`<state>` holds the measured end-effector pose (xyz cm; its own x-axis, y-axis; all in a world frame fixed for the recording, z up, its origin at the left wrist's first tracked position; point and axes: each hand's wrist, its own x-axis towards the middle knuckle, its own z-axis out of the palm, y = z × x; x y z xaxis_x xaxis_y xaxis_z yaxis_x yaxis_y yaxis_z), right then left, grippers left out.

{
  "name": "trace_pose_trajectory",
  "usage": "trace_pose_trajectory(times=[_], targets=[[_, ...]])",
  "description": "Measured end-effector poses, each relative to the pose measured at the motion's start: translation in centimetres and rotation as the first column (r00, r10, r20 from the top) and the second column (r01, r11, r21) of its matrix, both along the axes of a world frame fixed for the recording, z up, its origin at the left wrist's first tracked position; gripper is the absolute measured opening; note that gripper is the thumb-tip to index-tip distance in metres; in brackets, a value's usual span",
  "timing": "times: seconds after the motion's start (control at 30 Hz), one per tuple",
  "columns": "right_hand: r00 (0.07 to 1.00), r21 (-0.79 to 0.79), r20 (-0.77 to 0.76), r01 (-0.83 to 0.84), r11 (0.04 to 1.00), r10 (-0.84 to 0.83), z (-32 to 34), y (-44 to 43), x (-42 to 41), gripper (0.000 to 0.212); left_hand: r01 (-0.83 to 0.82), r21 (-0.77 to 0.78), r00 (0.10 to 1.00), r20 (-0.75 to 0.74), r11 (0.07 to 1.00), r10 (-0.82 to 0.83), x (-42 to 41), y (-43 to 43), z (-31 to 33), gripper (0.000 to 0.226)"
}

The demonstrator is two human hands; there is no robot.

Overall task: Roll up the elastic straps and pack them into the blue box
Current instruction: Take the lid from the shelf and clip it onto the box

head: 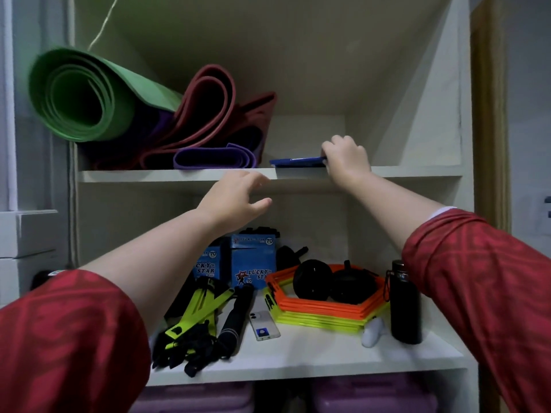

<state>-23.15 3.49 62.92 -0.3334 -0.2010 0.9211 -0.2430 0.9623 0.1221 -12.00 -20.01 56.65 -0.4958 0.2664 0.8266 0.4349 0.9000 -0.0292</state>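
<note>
A flat blue box (296, 161) lies on the upper shelf (179, 175), and its front corner juts past the shelf edge. My right hand (346, 160) grips the box's right end. My left hand (238, 198) hovers open just below the shelf edge, left of the box, and touches nothing. Yellow-and-black elastic straps (190, 326) lie tangled on the lower shelf (298, 362) at the front left.
Rolled green (80, 96), maroon (214, 114) and purple (214, 158) mats fill the upper shelf's left side. On the lower shelf stand two blue cartons (253, 260), stacked orange and yellow hexagon rings (325, 308) with black weights, a phone (264, 324) and a black bottle (405, 302).
</note>
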Motion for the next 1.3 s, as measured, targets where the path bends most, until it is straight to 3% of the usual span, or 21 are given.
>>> trace_pose_trajectory(times=[0.13, 0.23, 0.33, 0.43, 0.57, 0.7, 0.83, 0.97, 1.13, 1.3], targets=[[0.934, -0.185, -0.210, -0.329, 0.926, 0.290, -1.3, 1.5, 3.2, 0.013, -0.017, 0.020, 1.000, -0.023, 1.000, 0.017, 0.3, 0.4, 0.2, 0.050], [0.823, -0.312, -0.318, -0.559, 0.768, 0.470, -2.1, 2.4, 6.0, 0.011, -0.015, 0.060, 0.999, -0.042, 0.998, 0.017, 0.5, 0.8, 0.5, 0.058], [0.755, -0.438, -0.358, -0.655, 0.615, 0.549, -2.2, 2.3, 8.3, 0.006, -0.030, 0.138, 0.996, -0.074, 0.990, 0.040, 0.8, 1.1, 0.7, 0.068], [0.709, -0.581, -0.339, -0.675, 0.455, 0.619, -2.0, 1.9, 9.9, 0.003, -0.041, 0.339, 0.993, -0.087, 0.940, 0.075, 1.4, 1.2, 0.5, 0.080], [0.591, -0.714, -0.232, -0.643, 0.277, 0.772, -3.2, 1.4, 11.0, 0.002, 0.056, 0.639, 0.998, -0.063, 0.767, -0.020, 2.3, 0.8, -0.3, 0.076], [0.449, -0.810, -0.212, -0.578, 0.101, 0.868, -6.2, 0.0, 12.2, 0.004, 0.138, 0.662, 0.988, -0.141, 0.736, -0.058, 4.5, -0.5, -1.7, 0.067], [0.352, -0.908, -0.231, -0.414, -0.071, 0.907, -10.5, -2.1, 12.9, 0.003, 0.050, 0.666, 0.998, -0.053, 0.744, -0.020, 6.7, -3.8, -5.0, 0.072], [0.322, -0.975, -0.139, -0.208, -0.074, 0.937, -17.9, -5.4, 13.4, 0.007, -0.088, 0.671, 0.996, 0.081, 0.736, 0.046, 8.3, -8.0, -11.7, 0.061], [0.290, -0.999, 0.013, 0.040, 0.002, 0.957, -30.3, -10.5, 14.0, 0.010, -0.247, 0.663, 0.956, 0.288, 0.706, 0.064, 11.2, -12.3, -22.7, 0.053], [0.238, -0.941, 0.256, 0.282, 0.185, 0.937, -42.6, -15.4, 15.2, 0.012, -0.526, 0.580, 0.785, 0.613, 0.622, 0.093, 12.7, -17.0, -34.6, 0.054]])
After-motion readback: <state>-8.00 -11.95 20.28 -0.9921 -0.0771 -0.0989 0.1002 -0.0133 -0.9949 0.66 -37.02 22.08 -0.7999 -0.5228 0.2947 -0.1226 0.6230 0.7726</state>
